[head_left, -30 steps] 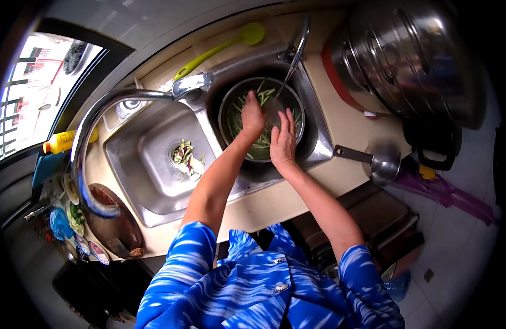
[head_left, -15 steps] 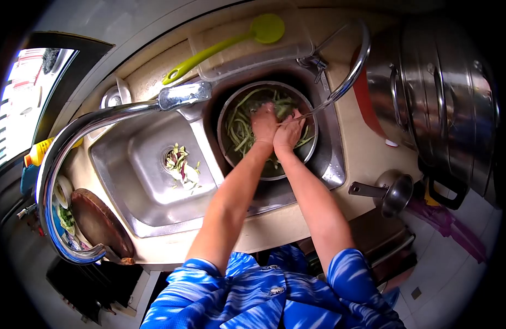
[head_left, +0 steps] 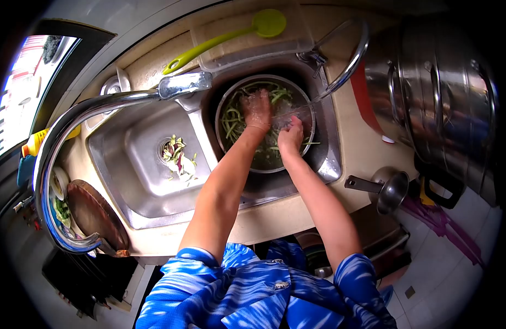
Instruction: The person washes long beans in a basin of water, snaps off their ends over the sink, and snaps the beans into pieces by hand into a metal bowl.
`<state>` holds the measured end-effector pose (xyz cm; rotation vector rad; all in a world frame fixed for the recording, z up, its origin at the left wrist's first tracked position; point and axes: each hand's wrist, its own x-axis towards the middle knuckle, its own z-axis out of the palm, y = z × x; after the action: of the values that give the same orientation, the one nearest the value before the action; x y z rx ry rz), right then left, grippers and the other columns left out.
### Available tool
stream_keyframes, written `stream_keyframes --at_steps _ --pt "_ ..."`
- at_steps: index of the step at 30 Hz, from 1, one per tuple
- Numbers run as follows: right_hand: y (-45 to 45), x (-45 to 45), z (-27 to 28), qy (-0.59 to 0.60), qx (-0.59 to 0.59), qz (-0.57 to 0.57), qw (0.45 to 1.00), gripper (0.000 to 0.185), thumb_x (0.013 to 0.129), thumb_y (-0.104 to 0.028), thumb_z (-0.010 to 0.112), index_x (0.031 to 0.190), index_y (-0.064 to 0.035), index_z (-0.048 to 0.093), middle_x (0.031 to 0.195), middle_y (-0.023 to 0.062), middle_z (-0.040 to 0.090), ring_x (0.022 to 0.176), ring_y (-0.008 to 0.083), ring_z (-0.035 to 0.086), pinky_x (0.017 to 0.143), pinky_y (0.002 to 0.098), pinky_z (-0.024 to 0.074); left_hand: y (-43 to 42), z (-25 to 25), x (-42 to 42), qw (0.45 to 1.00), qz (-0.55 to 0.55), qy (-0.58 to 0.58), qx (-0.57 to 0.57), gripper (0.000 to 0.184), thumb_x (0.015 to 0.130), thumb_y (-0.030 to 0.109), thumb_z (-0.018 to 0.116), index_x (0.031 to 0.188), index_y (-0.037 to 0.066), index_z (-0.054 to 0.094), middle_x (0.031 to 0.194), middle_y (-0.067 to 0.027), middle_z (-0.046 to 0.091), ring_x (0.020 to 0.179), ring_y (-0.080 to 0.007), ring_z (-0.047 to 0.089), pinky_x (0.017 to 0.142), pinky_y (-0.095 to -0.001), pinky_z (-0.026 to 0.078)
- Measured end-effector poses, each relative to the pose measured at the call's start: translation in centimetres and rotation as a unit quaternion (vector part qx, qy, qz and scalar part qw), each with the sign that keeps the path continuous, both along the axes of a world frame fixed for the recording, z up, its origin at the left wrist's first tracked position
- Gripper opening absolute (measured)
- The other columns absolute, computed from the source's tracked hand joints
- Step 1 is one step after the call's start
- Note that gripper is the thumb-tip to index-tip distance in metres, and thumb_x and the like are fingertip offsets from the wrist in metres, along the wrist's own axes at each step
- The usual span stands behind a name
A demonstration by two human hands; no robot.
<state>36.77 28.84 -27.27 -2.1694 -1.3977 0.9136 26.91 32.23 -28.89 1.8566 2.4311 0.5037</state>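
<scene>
A round metal pot (head_left: 220, 132) stands in the right sink basin, holding water and long green beans (head_left: 231, 118). Water runs into it from the thin curved tap (head_left: 349, 74). My left hand (head_left: 256, 109) is spread among the beans on the pot's left side, wet, its fingertips partly under water. On the right side of the pot, my right hand (head_left: 290, 137) has its fingers curled together just above the water; whatever it may hold is too small to make out. One bean sticks out over the rim beside it.
Vegetable scraps (head_left: 179, 159) lie around the left basin's drain. A large chrome faucet (head_left: 94, 104) arches over that basin. Behind the sink lies a green ladle (head_left: 225, 43). To the right are a tall steel steamer (head_left: 428, 88) and a small saucepan (head_left: 392, 192); a round board (head_left: 96, 214) leans at left.
Since half a second ago my hands have moved apart inside the pot. The left shifted left and stayed spread; the right moved slightly right and its fingers curled.
</scene>
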Motion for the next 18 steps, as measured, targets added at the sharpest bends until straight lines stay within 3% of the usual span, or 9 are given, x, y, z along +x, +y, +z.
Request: stream_keyframes --at_steps 1,3,4,10,13,14,15,16,18 --pt "-0.3 0.2 -0.1 0.044 -0.006 -0.012 0.999 0.039 0.069 0.0 0.052 0.108 0.003 0.049 0.107 0.0228 0.052 0.102 0.0362 0.049 0.09 0.0396 0.0385 -0.4 -0.5 0.4 1.0 0.001 0.0 0.0 0.018 0.077 0.019 0.048 0.09 0.009 0.055 0.086 -0.0097 0.062 0.09 -0.0252 0.057 0.081 -0.0424 0.037" --pt "-0.7 0.5 0.3 0.039 0.038 -0.007 0.998 0.037 0.072 -0.001 0.051 0.108 0.0025 0.049 0.106 0.0212 0.053 0.1 0.0344 0.051 0.088 0.0396 0.0401 -0.7 -0.7 0.4 0.969 -0.23 -0.023 -0.089 0.02 0.077 0.023 0.051 0.089 0.008 0.055 0.09 -0.0111 0.061 0.091 -0.0281 0.056 0.081 -0.0427 0.037" --pt "-0.6 0.8 1.4 0.069 0.069 0.007 0.995 0.036 0.073 -0.001 0.051 0.108 0.0027 0.049 0.105 0.0205 0.054 0.098 0.034 0.052 0.087 0.0394 0.0411 -0.8 0.5 0.3 0.955 -0.24 -0.099 -0.144 0.037 0.076 0.031 0.059 0.102 0.005 0.055 0.096 -0.0136 0.056 0.093 -0.0321 0.05 0.077 -0.0455 0.035" --pt "1.4 1.2 4.0 0.2 0.136 0.006 0.97 0.03 0.079 -0.008 0.048 0.107 0.0001 0.051 0.101 0.0173 0.058 0.094 0.0313 0.056 0.084 0.0377 0.0423 -0.2 8.6 0.1 0.96 -0.17 -0.222 0.024 0.028 0.071 0.019 0.065 0.097 0.008 0.057 0.092 -0.013 0.049 0.088 -0.0314 0.046 0.073 -0.0437 0.036" --pt "1.8 0.6 5.4 0.16 0.126 0.055 0.978 0.032 0.076 -0.006 0.05 0.108 -0.0002 0.051 0.101 0.0166 0.058 0.097 0.0316 0.055 0.086 0.0372 0.0416 -0.3 9.4 0.0 0.944 -0.159 -0.281 0.068 0.023 0.069 0.009 0.066 0.089 0.005 0.057 0.089 -0.013 0.047 0.085 -0.0309 0.045 0.072 -0.0372 0.038" --pt "1.7 0.5 6.3 0.158 0.085 0.081 0.98 0.044 0.073 -0.004 0.052 0.116 -0.0013 0.045 0.11 0.0173 0.055 0.106 0.0326 0.051 0.09 0.0376 0.0388 -0.5 9.4 0.1 0.927 -0.129 -0.336 0.104 0.022 0.069 0.007 0.066 0.089 0.004 0.056 0.089 -0.0128 0.047 0.085 -0.0308 0.045 0.074 -0.0359 0.038" --pt "1.7 0.2 6.3 0.158 0.086 0.082 0.98 0.044 0.073 -0.004 0.052 0.116 -0.0013 0.045 0.11 0.0173 0.055 0.106 0.0326 0.051 0.09 0.0376 0.0388 -0.5 9.6 0.2 0.905 -0.099 -0.391 0.139 0.022 0.07 0.005 0.065 0.089 0.003 0.056 0.089 -0.0125 0.046 0.085 -0.0307 0.045 0.075 -0.0345 0.039" --pt "1.7 -0.2 6.3 0.164 0.133 0.147 0.966 0.051 0.072 -0.005 0.054 0.121 -0.0023 0.042 0.115 0.0178 0.051 0.11 0.0333 0.048 0.092 0.0377 0.0372 -0.6 9.9 0.3 0.862 -0.073 -0.485 0.129 0.018 0.075 0.007 0.063 0.09 0.002 0.054 0.09 -0.0111 0.047 0.084 -0.0258 0.047 0.077 -0.0317 0.04" --pt "1.9 -0.6 6.8 0.169 0.193 0.243 0.935 0.065 0.071 -0.01 0.059 0.13 -0.0046 0.032 0.127 0.019 0.041 0.118 0.0348 0.04 0.097 0.038 0.0331 -0.8 10.2 0.1 0.834 -0.07 -0.535 0.113 0.016 0.078 0.008 0.061 0.091 0.001 0.055 0.092 -0.0091 0.05 0.084 -0.0213 0.049 0.077 -0.03 0.04"
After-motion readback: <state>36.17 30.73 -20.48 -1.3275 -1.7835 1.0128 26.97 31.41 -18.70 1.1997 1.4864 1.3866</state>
